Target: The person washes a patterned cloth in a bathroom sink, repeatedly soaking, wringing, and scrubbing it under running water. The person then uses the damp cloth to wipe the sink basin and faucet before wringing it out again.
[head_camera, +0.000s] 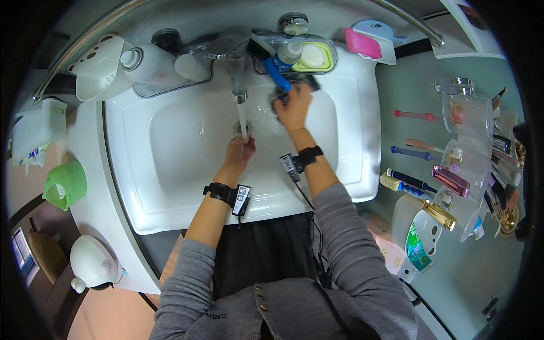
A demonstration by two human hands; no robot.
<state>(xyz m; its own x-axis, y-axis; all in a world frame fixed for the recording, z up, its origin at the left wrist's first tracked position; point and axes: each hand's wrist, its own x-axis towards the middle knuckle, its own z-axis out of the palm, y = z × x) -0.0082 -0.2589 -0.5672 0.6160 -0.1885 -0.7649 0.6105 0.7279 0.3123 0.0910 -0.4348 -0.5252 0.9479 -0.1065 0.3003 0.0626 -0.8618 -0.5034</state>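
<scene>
Water runs from the chrome faucet [238, 83] onto my left hand [240, 151], which is low in the white sink basin [178, 140] by the drain; its fingers are curled, and whether they hold anything is hidden. My right hand [295, 106] lies over a dark, blurred object [312, 81] at the basin's back right, beside the blue handle of a brush [274, 70]; its grip on the dark object is unclear. Behind it, a white bar of soap [311, 56] rests in a yellow-green soap dish [331, 59], next to a small blue-labelled bottle [285, 57].
Left of the faucet stand a white bottle [155, 66] and a white container [102, 76]. A pink sponge [362, 43] sits at the back right. Brushes and a clear holder [467, 114] line the right wall. A green cup [70, 182] is at the left.
</scene>
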